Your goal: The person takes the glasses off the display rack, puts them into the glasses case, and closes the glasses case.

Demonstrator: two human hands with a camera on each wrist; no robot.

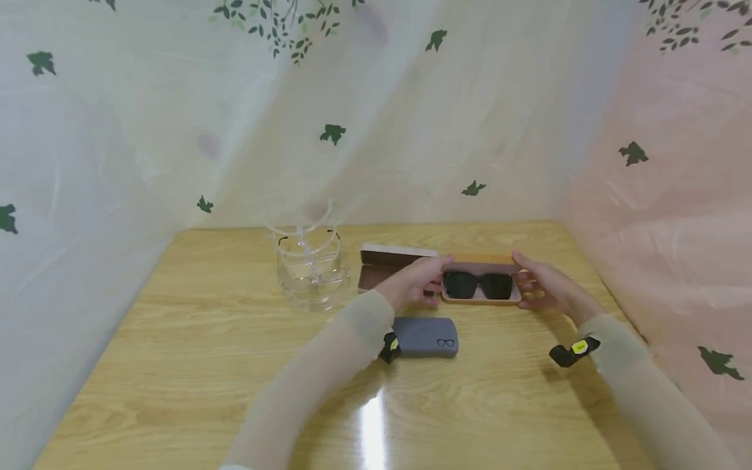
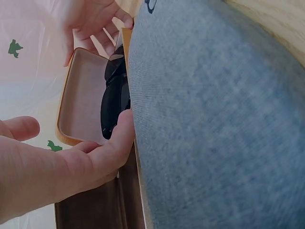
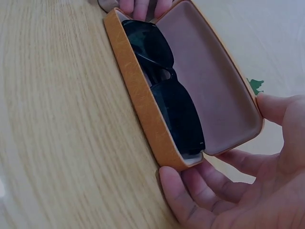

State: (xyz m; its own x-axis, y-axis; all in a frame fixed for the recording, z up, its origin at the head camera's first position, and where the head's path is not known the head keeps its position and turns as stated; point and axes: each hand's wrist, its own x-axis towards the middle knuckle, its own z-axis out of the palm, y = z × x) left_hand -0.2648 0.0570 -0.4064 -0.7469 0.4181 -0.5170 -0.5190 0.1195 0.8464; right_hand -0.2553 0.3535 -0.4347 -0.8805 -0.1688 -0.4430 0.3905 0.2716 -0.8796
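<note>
Framing the orange case from both ends, that's the head view: left grip at one end, right grip at the other, over the far part of the worktop. The shades lie inside, and the lid stands raised behind them! Just to the left, the brown case is open too, partly hidden by the left grip. Nearer the person sits the blue case, closed, and farther left a clear stand bears specs.

Across to the left wrist view: the left grip's fingers meet the end of the orange case, its thumb apart from the lid. Grasping, or merely steadying? Cannot tell. The blue case looms over the right side, hiding part of the action.

On to the right wrist view, the clearest look! The right grip is grasping its end of the orange case, thumb on the lid's edge, fingers bent about the base, shades lengthways inside. Judging progress: shades in, lid not yet down, so closing seems the part left here, though nothing settles whether they're going in or coming out.
</note>
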